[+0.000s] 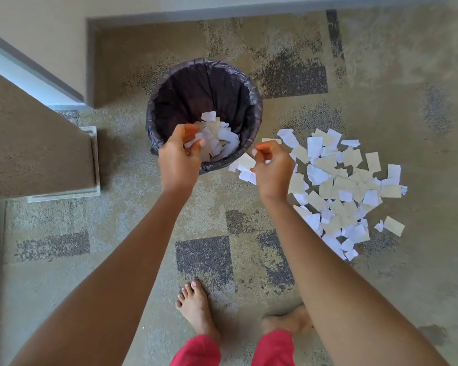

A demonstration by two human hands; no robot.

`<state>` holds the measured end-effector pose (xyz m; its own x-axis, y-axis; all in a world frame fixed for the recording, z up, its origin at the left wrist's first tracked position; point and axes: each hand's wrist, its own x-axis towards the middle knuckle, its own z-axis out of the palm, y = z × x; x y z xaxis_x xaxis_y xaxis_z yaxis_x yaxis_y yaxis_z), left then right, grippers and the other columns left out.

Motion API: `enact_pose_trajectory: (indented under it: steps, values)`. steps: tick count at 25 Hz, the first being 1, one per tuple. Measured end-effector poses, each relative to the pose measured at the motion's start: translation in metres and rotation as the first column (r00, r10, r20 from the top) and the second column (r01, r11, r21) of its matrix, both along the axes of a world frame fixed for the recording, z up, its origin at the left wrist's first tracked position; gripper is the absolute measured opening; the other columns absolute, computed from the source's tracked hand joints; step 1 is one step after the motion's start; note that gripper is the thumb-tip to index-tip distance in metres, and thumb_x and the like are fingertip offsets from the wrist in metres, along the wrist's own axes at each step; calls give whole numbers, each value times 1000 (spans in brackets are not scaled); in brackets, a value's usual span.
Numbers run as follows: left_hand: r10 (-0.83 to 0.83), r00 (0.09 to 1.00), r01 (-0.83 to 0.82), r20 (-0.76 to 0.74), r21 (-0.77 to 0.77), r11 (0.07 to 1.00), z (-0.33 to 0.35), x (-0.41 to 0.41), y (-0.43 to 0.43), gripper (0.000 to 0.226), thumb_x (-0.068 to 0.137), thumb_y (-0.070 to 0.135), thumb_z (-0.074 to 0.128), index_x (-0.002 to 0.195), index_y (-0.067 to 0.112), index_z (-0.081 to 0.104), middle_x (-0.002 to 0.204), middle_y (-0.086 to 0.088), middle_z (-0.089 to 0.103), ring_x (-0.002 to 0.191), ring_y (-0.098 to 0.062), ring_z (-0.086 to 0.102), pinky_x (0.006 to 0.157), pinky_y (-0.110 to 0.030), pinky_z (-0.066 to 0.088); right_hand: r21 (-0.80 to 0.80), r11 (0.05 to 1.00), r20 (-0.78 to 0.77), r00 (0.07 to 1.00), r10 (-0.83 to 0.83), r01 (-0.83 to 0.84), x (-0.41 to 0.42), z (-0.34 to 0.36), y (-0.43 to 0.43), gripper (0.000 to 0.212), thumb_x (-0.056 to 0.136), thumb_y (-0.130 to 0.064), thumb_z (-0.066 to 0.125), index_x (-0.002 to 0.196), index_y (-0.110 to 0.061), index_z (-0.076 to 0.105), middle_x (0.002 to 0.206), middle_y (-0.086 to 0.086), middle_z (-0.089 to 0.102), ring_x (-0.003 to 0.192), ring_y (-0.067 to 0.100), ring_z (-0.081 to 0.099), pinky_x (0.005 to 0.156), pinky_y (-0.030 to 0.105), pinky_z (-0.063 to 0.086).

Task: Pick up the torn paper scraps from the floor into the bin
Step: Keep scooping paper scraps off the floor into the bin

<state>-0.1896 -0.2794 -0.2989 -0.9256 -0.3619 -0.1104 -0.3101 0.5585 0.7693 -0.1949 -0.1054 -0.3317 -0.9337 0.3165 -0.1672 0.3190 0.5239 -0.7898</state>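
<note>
A mottled beige-and-grey patterned carpet floor point(249, 233) fills most of the frame, with a tan wall and pale baseboard point(37, 75) running across the upper left. At upper centre stands a round waste bin lined with a dark crinkled plastic bag point(204, 83), and a heap of white and cream scraps point(222, 140) lies inside it toward its near edge. To the right of the bin, at centre right of the frame, a wide scatter of torn white and cream paper scraps point(349, 186) lies on the carpet, reaching almost to the bin's lower right rim. Both bare forearms rise from the bottom corners. The left hand point(179, 158) is over the bin's near rim, its grip loosely curled around a few white scraps. The right hand point(271, 167) is just right of the bin above the nearest scraps, fingers curled; whether its grip holds paper I cannot tell. Two bare feet point(196, 305) and red trouser hems point(196, 351) show at bottom centre.
</note>
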Motion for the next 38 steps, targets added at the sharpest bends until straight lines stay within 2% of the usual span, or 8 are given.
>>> enact_pose_trajectory:
  steps: [8, 14, 23, 28, 31, 34, 36, 38]
  values:
    - [-84, 994, 84, -63, -10, 996, 11, 35, 73, 12, 89, 15, 68, 100, 14, 66, 89, 11, 69, 76, -7, 66, 70, -25, 57, 62, 998, 129, 992, 2, -10, 56, -11, 83, 9, 83, -5, 67, 92, -8, 68, 91, 12, 65, 77, 23, 63, 75, 39, 55]
    - [-183, 972, 177, 149, 47, 983, -22, 51, 154, 17, 86, 23, 72, 100, 15, 65, 87, 8, 69, 73, -10, 65, 69, -31, 57, 16, 999, 406, 913, 29, -39, 86, -24, 185, 34, 76, -24, 78, 104, -10, 64, 99, 10, 63, 92, 24, 61, 76, 28, 47]
    - [-438, 647, 566, 625, -9, 824, -154, 77, 235, 44, 84, 31, 72, 122, 19, 55, 118, -5, 58, 110, -25, 58, 91, -46, 51, 81, 974, 670, 712, -211, 213, 127, -103, 326, 45, 73, -35, 80, 108, -13, 61, 113, 11, 61, 99, 25, 59, 82, 38, 50]
    - [-350, 679, 542, 645, -118, 832, -208, 10, 224, 55, 80, 31, 76, 127, 13, 52, 130, -13, 51, 124, -31, 45, 100, -46, 44, 109, 948, 699, 655, -287, 299, 115, -153, 353, 48, 73, -37, 80, 111, -15, 61, 121, 12, 58, 108, 27, 57, 77, 29, 39]
    - [-345, 726, 538, 595, -179, 824, -244, -48, 213, 70, 76, 33, 79, 134, 9, 46, 136, -15, 45, 127, -34, 43, 102, -47, 41, 155, 911, 683, 624, -378, 382, 105, -187, 366, 68, 58, -54, 80, 111, -16, 60, 125, 12, 57, 117, 31, 54, 95, 41, 44]
    - [-346, 710, 602, 614, -274, 750, -271, -99, 205, 90, 71, 47, 79, 138, 3, 37, 139, -18, 40, 129, -36, 37, 105, -46, 37, 273, 867, 680, 554, -480, 416, 121, -250, 401, 100, 36, -81, 69, 112, -18, 58, 120, 12, 59, 119, 33, 53, 99, 51, 43]
    - [-285, 705, 590, 650, -313, 745, -281, -118, 205, 103, 68, 52, 80, 140, -2, 30, 142, -23, 35, 133, -38, 32, 107, -48, 31, 336, 818, 686, 475, -552, 466, 125, -263, 410, 106, 33, -87, 67, 114, -20, 53, 121, 12, 56, 126, 33, 48, 102, 52, 39]
    - [-214, 699, 534, 683, -299, 791, -284, -120, 208, 112, 66, 54, 81, 144, -2, 23, 148, -24, 26, 137, -39, 26, 110, -49, 27, 341, 765, 687, 411, -599, 546, 119, -249, 400, 116, 45, -79, 73, 137, -17, 39, 144, 14, 40, 139, 33, 31, 111, 57, 26]
